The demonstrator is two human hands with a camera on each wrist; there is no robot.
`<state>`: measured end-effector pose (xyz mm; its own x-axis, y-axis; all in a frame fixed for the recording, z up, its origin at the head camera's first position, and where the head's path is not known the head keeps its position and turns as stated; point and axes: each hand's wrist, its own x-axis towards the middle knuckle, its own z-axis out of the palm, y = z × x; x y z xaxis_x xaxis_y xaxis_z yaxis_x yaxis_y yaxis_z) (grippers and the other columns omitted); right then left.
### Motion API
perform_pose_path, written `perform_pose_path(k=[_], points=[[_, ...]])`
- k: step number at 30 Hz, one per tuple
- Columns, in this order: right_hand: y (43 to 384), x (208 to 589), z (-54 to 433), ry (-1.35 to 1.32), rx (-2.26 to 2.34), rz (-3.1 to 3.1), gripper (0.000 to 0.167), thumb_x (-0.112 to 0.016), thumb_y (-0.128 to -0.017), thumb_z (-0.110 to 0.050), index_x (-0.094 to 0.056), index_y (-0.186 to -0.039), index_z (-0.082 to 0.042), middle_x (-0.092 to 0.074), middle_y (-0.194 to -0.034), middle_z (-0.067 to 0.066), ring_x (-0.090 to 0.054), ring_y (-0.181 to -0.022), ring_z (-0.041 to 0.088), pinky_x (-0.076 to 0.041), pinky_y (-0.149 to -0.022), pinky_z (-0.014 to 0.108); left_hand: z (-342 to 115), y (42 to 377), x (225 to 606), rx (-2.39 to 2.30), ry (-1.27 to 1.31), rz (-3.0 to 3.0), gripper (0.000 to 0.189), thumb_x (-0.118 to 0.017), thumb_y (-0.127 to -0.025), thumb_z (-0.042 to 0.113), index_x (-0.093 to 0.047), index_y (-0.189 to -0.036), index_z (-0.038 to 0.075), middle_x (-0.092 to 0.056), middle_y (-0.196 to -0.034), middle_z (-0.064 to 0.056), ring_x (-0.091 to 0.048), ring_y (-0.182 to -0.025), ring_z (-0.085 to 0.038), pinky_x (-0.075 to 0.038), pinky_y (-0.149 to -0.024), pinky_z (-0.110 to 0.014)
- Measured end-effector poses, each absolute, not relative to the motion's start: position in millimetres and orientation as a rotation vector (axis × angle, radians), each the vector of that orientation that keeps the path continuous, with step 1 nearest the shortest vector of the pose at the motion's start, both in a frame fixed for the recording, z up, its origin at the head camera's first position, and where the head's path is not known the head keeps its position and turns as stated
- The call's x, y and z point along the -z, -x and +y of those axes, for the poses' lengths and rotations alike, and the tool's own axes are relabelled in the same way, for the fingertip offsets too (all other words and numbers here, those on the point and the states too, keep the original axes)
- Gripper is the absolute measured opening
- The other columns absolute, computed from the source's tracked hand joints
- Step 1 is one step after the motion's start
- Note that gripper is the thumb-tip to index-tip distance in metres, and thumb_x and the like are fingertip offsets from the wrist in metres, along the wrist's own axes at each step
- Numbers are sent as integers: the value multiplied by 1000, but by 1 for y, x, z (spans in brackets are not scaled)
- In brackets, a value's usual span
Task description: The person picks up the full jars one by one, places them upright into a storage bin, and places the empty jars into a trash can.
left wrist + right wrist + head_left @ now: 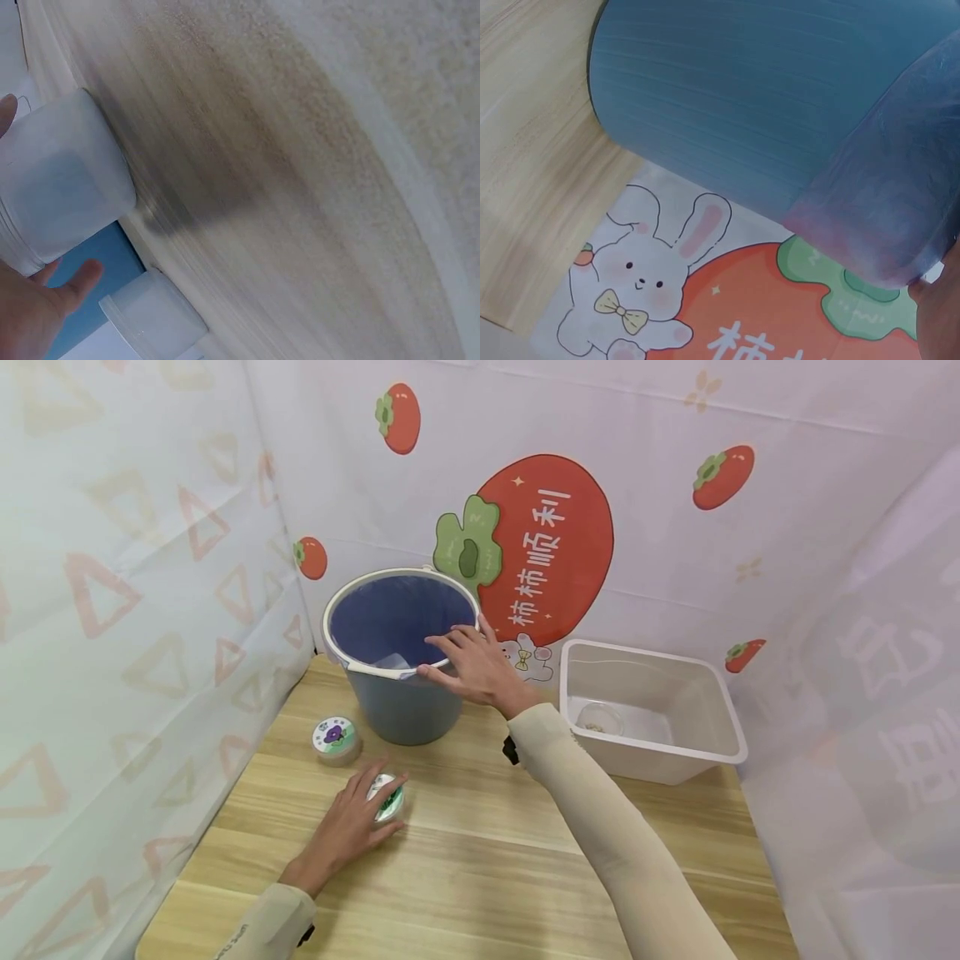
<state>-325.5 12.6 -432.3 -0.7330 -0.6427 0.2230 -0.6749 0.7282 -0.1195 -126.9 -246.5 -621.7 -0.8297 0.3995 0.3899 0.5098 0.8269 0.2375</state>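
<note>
A blue bucket [408, 714] with a cream rim stands toward the back left of the table, with a thin plastic bag [889, 187] folded down over its outside. My right hand [480, 668] rests at the bucket's right rim, fingers spread over the opening and thumb near the front edge. Lower down, my left hand [352, 822] reaches around a small round jar [386, 799] with a white and green lid. One finger crosses that lid; the thumb lies on the near side. A second jar [335, 739], its lid showing a purple flower, sits just beyond the left hand.
At the back right is a white rectangular tub [675, 760] with a small clear round container [600, 718] inside. Printed cloth walls [660, 568] close in the wooden table [480, 868] at the back and both sides.
</note>
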Motion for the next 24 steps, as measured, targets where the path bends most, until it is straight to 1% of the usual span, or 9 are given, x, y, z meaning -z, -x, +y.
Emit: perform_pose_path(k=[6,10,16,21,24], points=[[325,433,14,-1063,-297,-2755,71,-44,-106,-73,-55,-161,-28,-62,-158,3,-47,-155,29,-5,-137,61,-244,128,614,548,707,-2684,82,-96,-83,37,-61,-154,16,-53,-158,-25,-57,-132,-44,-58,-101,-58],[326,431,14,-1074,-293,-2751,71,-45,-107,-72,-55,-160,-27,-63,-157,3,-48,-154,29,-6,-137,61,-241,130,595,593,691,-2668,77,-97,-83,34,-64,-150,16,-57,-154,-24,-60,-130,-43,-60,-98,-57],[326,430,14,-1073,-289,-2730,70,-45,-106,-71,-56,-159,-27,-66,-152,2,-50,-152,28,-7,-137,62,-239,135,550,626,701,-2669,78,-97,-83,32,-62,-151,17,-54,-158,-22,-59,-133,-46,-61,-97,-61],[326,432,15,-1081,-300,-2732,69,-45,-107,-71,-57,-159,-27,-68,-149,2,-50,-152,28,-5,-137,60,-241,144,504,647,733,-2620,80,-97,-83,31,-62,-153,17,-54,-158,-24,-57,-136,-51,-58,-99,-67],[326,433,15,-1074,-292,-2729,68,-46,-107,-70,-57,-159,-27,-68,-148,2,-50,-152,27,-5,-137,60,-243,151,471,637,737,-2589,81,-96,-83,28,-60,-154,17,-53,-159,-24,-58,-134,-51,-60,-93,-65]])
